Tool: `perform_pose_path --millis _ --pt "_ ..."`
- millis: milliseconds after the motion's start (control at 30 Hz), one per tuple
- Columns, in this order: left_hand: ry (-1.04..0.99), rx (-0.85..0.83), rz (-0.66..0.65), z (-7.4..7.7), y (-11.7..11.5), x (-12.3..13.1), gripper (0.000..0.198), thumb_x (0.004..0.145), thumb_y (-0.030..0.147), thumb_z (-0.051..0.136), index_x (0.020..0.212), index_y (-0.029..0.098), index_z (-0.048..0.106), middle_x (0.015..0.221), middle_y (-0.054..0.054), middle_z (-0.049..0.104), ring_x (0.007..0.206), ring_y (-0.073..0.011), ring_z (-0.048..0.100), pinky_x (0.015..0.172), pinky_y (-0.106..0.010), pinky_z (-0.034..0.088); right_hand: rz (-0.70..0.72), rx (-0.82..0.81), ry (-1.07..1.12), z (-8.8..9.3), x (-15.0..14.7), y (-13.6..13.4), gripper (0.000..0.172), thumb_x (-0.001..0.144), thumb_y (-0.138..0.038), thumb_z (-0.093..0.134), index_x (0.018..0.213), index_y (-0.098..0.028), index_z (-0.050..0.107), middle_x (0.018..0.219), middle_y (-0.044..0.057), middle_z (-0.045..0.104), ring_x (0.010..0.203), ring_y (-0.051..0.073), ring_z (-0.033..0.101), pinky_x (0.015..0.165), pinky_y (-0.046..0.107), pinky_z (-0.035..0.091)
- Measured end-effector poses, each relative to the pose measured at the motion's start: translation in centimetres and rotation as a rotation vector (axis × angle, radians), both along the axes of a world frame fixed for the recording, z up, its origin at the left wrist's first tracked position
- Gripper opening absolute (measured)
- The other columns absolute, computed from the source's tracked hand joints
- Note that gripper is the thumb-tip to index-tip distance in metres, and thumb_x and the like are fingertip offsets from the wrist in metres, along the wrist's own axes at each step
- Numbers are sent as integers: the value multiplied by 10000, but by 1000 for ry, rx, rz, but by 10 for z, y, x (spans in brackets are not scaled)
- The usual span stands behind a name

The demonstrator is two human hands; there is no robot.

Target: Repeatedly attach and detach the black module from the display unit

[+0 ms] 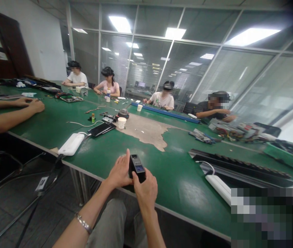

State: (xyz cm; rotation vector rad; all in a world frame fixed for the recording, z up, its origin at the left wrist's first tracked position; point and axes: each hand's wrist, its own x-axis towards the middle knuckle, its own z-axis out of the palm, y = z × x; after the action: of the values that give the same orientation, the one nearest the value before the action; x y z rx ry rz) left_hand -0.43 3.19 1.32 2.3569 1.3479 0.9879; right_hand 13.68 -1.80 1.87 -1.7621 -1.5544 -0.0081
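Note:
Near the front edge of the green table (pixel 105 155), a small dark device (pixel 137 165) with a grey top face and a little lit screen stands between my two hands. My right hand (pixel 146 187) grips its right and near side, with the thumb along the near face. On the device's left side is my left hand (pixel 120 171), its thumb raised and its fingers spread, the palm facing the device. Whether the left palm touches it is hard to tell. The underside of the device is hidden.
A white power bank (pixel 71 144) and a black phone (pixel 100 129) lie to the left. Ahead are a paper cup (pixel 122 123) and a brown sheet (pixel 146 129). Black metal strips (pixel 224 168) and a white power strip (pixel 219 189) lie right. Several people sit around.

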Motion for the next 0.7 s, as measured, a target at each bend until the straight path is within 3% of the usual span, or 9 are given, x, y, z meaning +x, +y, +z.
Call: perform_pose_path --millis 200,367,533,700 --pt "-27 -34 -4 3 -3 -1 1376 586 455 766 1463 144 -247 1463 -208 360 1347 -370 347 1116 -588 218 -3 79 36 8 -3 2 492 816 -503 571 1127 -127 628 1052 139 671 942 275 587 842 360 409" --pt "-58 -34 -9 0 -3 -2 1428 580 583 770 1449 156 -281 1434 -203 413 1326 -362 388 1100 -599 223 21 137 66 33 2 5 497 804 -524 576 1113 -140 634 1041 136 677 924 265 596 824 354 419" --pt "-48 -40 15 -1 -4 -3 1475 543 677 769 1462 129 -247 1380 -198 485 1279 -372 431 1083 -573 254 -17 227 104 53 19 10 510 789 -547 577 1108 -154 641 1023 126 686 883 250 608 796 344 428" --pt "-53 -45 24 -1 -6 -4 1454 559 665 769 1470 131 -230 1380 -193 486 1247 -369 454 1071 -544 269 -60 303 84 57 41 10 514 790 -530 572 1129 -149 633 1049 131 681 897 254 609 809 348 427"
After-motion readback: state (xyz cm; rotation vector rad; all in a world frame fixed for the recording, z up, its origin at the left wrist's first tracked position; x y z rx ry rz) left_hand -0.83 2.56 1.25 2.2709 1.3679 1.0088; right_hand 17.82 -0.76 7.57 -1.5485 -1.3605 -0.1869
